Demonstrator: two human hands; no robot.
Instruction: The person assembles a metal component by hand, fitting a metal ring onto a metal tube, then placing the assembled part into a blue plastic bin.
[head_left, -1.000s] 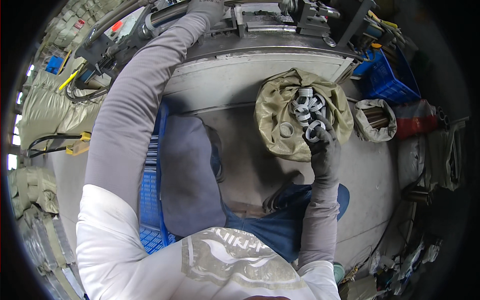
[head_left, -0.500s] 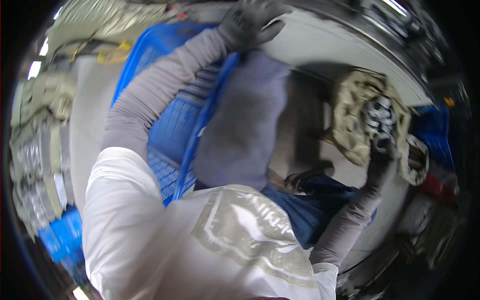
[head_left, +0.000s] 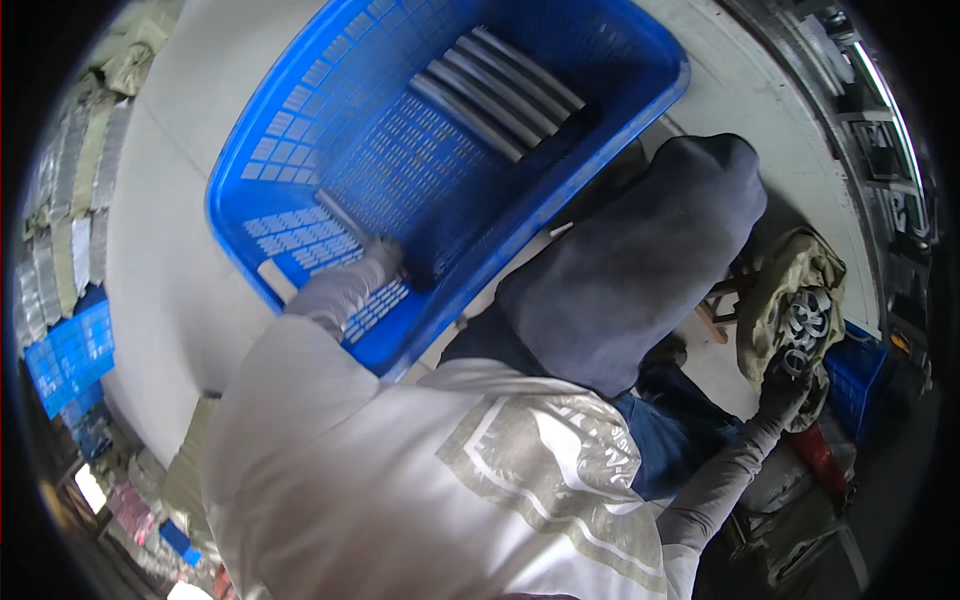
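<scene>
A large blue plastic basket (head_left: pixel 450 330) lies in front of me, its openwork wall towards the left. My left hand (head_left: pixel 383 260), in a grey glove, is down inside it, closed at the end of a slim silver rod-like piece (head_left: pixel 341 216). Deeper in the basket, several long silver rod-like pieces (head_left: pixel 495 90) lie side by side. On the right, my gloved right hand (head_left: pixel 785 395) is at an open khaki sack (head_left: pixel 755 335) that holds loose silver rings (head_left: pixel 808 312). Its fingers are closed at one ring (head_left: pixel 795 360) on the near side.
A dark grey cloth (head_left: pixel 640 270) covers my lap, between basket and sack. A blue crate (head_left: pixel 858 375) stands right of the sack. Wrapped bundles (head_left: pixel 75 200) are stacked far left, above a blue bin (head_left: pixel 70 350). A pale wall (head_left: pixel 770 100) runs behind.
My left hand has come down from beyond the basket's rim into the basket. My view has turned, so more of the basket's inside shows. My right hand stays at the sack.
</scene>
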